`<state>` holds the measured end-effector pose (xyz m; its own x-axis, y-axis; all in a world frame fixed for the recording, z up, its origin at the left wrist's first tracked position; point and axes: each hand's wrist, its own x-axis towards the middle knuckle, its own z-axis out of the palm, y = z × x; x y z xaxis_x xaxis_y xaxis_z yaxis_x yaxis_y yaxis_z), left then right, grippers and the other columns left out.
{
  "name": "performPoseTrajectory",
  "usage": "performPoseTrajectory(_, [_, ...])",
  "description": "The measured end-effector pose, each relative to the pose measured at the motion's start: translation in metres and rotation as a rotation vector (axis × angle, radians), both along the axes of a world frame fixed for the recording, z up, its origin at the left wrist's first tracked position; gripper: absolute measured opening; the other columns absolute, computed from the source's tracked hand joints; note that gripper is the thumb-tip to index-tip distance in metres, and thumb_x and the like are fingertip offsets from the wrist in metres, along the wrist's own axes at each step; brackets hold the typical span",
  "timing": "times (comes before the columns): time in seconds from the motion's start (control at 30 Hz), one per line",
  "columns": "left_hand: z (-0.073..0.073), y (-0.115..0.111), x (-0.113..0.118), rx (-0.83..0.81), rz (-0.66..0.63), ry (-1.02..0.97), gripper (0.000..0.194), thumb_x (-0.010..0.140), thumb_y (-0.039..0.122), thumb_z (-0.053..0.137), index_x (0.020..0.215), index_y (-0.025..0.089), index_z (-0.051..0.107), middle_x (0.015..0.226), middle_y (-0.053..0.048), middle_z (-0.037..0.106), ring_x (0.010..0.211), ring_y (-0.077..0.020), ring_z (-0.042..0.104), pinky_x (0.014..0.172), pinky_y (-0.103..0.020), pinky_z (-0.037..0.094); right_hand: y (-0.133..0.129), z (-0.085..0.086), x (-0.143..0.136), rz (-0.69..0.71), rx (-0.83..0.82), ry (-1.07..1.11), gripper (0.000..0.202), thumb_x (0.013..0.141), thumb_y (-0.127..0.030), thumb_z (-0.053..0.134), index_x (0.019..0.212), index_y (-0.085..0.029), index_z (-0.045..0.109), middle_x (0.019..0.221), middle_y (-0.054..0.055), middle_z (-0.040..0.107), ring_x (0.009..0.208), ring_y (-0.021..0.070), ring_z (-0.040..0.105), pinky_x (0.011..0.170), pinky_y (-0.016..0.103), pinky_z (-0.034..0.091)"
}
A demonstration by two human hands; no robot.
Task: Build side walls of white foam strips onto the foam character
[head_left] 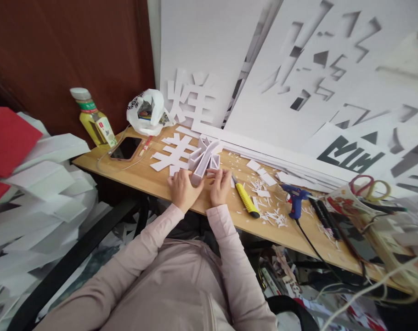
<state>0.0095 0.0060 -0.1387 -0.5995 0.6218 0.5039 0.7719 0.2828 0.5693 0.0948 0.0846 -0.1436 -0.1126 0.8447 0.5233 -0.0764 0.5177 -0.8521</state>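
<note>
A raised white foam-board character (209, 158) with upright side walls stands at the near edge of the wooden table. My left hand (184, 189) closes on its near left end, thumb towards the right. My right hand (220, 185) has curled fingers pinched at its near right side; the fingertips are partly hidden. Just left of it, a flat white cut-out character (172, 152) lies on the table, partly behind the raised one. A yellow utility knife (246, 200) lies to the right of my right hand, its blade end pointing towards the character.
White scraps (264, 177) litter the table (226, 216). A blue glue gun (295, 200), scissors (370, 186) and a cup (345, 200) stand right. A phone (126, 148), bottle (95, 122) and plastic bag (149, 112) sit left. Cut foam boards (281, 115) lean behind.
</note>
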Motion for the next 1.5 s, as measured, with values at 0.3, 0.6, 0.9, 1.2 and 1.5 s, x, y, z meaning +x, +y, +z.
performPoseTrajectory(0.3, [0.000, -0.003, -0.004, 0.178, -0.110, -0.173, 0.022, 0.092, 0.030, 0.060, 0.113, 0.022, 0.056, 0.115, -0.009, 0.072, 0.112, -0.0260, 0.065, 0.102, -0.048, 0.041, -0.010, 0.011, -0.002, 0.039, 0.098, -0.098, 0.035, 0.102, -0.053, 0.035, 0.092, -0.024, 0.053, 0.095, 0.007, 0.071, 0.086, 0.0206, 0.064, 0.085, 0.039, 0.048])
performPoseTrajectory(0.6, [-0.005, 0.002, -0.010, 0.252, -0.181, -0.290, 0.025, 0.090, 0.023, 0.062, 0.115, 0.022, 0.056, 0.115, -0.011, 0.073, 0.111, -0.0252, 0.068, 0.102, -0.048, 0.046, -0.007, 0.008, -0.001, 0.036, 0.092, -0.103, 0.033, 0.102, -0.052, 0.035, 0.092, -0.025, 0.051, 0.093, 0.006, 0.074, 0.087, 0.0204, 0.066, 0.088, 0.041, 0.050])
performPoseTrajectory(0.9, [-0.003, 0.003, -0.011, 0.264, -0.180, -0.303, 0.024, 0.089, 0.023, 0.063, 0.112, 0.021, 0.058, 0.108, -0.010, 0.075, 0.106, -0.0254, 0.070, 0.101, -0.048, 0.047, -0.005, 0.005, -0.002, 0.032, 0.070, -0.077, 0.036, 0.102, -0.056, 0.036, 0.091, -0.025, 0.050, 0.092, 0.007, 0.075, 0.088, 0.0221, 0.068, 0.087, 0.042, 0.050])
performPoseTrajectory(1.2, [-0.005, 0.005, -0.013, 0.274, -0.187, -0.302, 0.024, 0.089, 0.028, 0.061, 0.113, 0.023, 0.056, 0.108, -0.010, 0.074, 0.103, -0.0261, 0.071, 0.099, -0.049, 0.049, -0.003, 0.003, -0.004, 0.042, 0.054, -0.062, 0.034, 0.102, -0.055, 0.037, 0.091, -0.025, 0.048, 0.092, 0.008, 0.077, 0.091, 0.0233, 0.071, 0.089, 0.044, 0.050])
performPoseTrajectory(1.5, [-0.006, 0.005, -0.016, 0.296, -0.203, -0.310, 0.027, 0.087, 0.032, 0.062, 0.112, 0.023, 0.058, 0.104, -0.010, 0.074, 0.102, -0.0278, 0.071, 0.097, -0.049, 0.050, -0.004, 0.001, -0.004, 0.057, 0.062, -0.064, 0.028, 0.104, -0.049, 0.037, 0.092, -0.025, 0.047, 0.094, 0.008, 0.078, 0.090, 0.0234, 0.073, 0.086, 0.042, 0.052])
